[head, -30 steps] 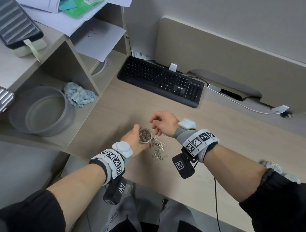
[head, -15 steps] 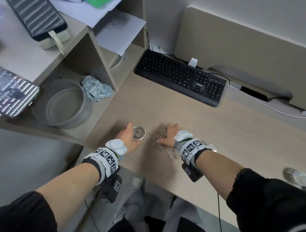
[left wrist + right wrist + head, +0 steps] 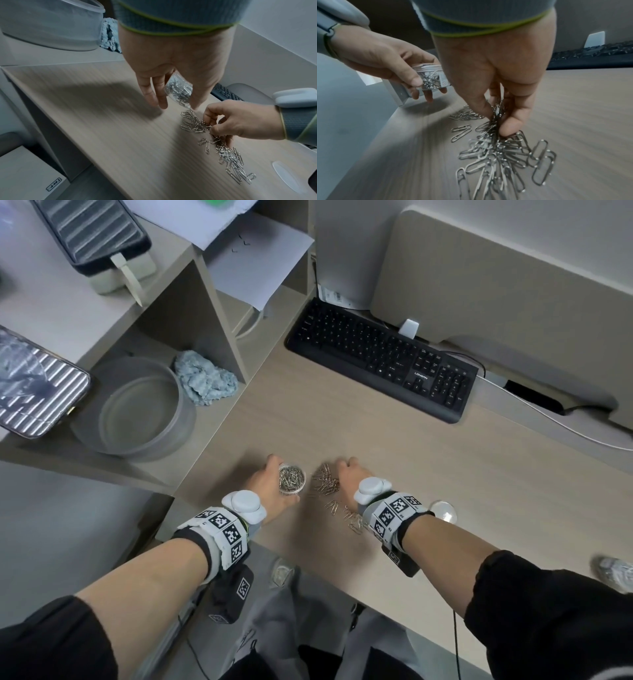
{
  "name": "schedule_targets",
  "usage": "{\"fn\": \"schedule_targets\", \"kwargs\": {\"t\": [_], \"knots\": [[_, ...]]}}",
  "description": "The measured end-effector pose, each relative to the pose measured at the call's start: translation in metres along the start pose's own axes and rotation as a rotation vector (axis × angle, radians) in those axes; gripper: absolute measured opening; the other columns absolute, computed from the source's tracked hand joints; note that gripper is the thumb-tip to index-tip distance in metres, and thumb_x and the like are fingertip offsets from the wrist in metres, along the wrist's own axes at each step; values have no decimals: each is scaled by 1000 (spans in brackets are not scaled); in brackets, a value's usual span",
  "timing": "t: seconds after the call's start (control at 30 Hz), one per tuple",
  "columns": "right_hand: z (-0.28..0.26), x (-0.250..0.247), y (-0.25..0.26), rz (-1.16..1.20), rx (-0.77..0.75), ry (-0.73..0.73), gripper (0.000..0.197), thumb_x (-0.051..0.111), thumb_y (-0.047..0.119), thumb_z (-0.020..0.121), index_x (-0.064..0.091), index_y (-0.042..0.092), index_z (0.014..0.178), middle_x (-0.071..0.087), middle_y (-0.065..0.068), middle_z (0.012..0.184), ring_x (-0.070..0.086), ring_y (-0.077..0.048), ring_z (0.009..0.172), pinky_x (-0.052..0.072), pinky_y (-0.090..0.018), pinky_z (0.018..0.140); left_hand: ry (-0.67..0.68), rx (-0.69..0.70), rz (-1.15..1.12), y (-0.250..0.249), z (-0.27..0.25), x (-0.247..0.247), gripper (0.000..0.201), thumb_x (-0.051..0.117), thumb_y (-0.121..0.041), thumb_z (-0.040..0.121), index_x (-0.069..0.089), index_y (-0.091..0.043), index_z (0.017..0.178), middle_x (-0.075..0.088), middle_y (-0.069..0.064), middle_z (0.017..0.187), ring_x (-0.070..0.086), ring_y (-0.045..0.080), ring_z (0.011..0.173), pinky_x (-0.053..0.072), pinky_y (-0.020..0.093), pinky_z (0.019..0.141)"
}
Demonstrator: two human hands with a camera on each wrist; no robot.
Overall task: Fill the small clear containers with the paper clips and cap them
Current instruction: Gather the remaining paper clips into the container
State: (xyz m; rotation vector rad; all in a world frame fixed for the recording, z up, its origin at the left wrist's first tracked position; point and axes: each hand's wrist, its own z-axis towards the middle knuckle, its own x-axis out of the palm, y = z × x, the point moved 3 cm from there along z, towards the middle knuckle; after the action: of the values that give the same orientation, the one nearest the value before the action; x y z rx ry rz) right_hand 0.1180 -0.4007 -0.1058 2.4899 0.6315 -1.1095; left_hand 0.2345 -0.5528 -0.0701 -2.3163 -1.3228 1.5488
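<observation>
- Above the desk, the left hand grips a small clear container, uncapped and holding clips.
- Just beside it, the right hand pinches a bunch from the paper clips strewn on the desk.

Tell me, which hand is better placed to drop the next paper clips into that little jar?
The right hand. Its fingers already pinch a bunch of paper clips from the loose pile on the desk, close beside the small clear container. The left hand is busy holding that open container, so it likely just steadies it.
</observation>
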Motion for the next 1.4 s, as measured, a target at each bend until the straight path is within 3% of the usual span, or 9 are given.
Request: {"fn": "schedule_targets", "kwargs": {"t": [0.2, 0.33, 0.47, 0.63, 0.8, 0.93, 1.1, 1.23, 1.4], "knots": [[-4, -9, -30, 198, 28, 60, 28, 57, 14, 91, 62, 4, 117, 64, -15, 117, 65, -30, 103, 52, -33, 84, 21, 37, 31, -13, 1, 6, 69, 77, -34, 72, 38, -16, 126, 65, 7, 108, 63, 33, 92, 52, 38, 78], [-16, -12, -52, 606, 153, 133, 7, 71, 10, 85, 65, 9, 84, 74, -16, 88, 72, -26, 73, 61, -38, 73, 40, 63, 63, -26, 3, 16, 68, 77, -35, 73, 38, -17, 126, 63, 6, 112, 62, 33, 96, 52, 39, 81], [-34, -34, -66, 860, 160, 91, 13, 65, -2, 86, 60, 7, 79, 66, -9, 64, 65, -14, 48, 58, -26, 52, 57, 117, 68, -45, 5, 28, 65, 76, -39, 73, 38, -19, 123, 63, 3, 112, 61, 32, 94, 51, 36, 77], [-50, -66, -63, 987, 77, 29, 15, 59, -7, 85, 58, 6, 78, 60, -11, 61, 61, -19, 47, 53, -26, 44, 79, 170, 53, -71, 7, 39, 69, 78, -35, 72, 38, -18, 125, 62, 6, 116, 60, 31, 98, 48, 34, 77], [-63, -83, -48, 823, -29, -46, 15, 60, -2, 82, 57, 12, 79, 59, -8, 61, 61, -22, 50, 53, -30, 48, 80, 204, -8, -97, 4, 40, 70, 81, -39, 67, 40, -18, 121, 62, 0, 108, 62, 28, 92, 49, 35, 72], [-72, -89, -37, 530, -119, -103, 16, 59, 4, 81, 67, 9, 94, 59, 1, 77, 53, -17, 60, 39, -13, 45, 67, 213, -9, -105, 3, 38, 63, 78, -39, 66, 40, -19, 114, 62, 1, 95, 60, 28, 78, 49, 36, 64], [-76, -93, -34, 535, -173, -117, 18, 56, 4, 83, 69, 10, 93, 66, -5, 84, 59, -22, 74, 54, -34, 74, 64, 212, -23, -106, 0, 35, 60, 78, -37, 67, 40, -19, 110, 61, 0, 93, 58, 26, 74, 40, 32, 59], [-78, -93, -34, 726, -169, -64, 24, 47, -3, 89, 65, 12, 92, 71, -19, 76, 66, -28, 61, 59, -39, 69, 71, 221, -33, -104, -3, 34, 63, 78, -38, 67, 39, -19, 114, 58, -4, 97, 56, 23, 78, 38, 29, 61], [-78, -92, -33, 792, -190, -43, 26, 46, -6, 89, 66, 10, 91, 70, -15, 73, 63, -25, 57, 58, -42, 68, 60, 220, -42, -101, -3, 32, 60, 78, -36, 68, 38, -21, 109, 58, -5, 99, 55, 22, 78, 38, 29, 63]]}}
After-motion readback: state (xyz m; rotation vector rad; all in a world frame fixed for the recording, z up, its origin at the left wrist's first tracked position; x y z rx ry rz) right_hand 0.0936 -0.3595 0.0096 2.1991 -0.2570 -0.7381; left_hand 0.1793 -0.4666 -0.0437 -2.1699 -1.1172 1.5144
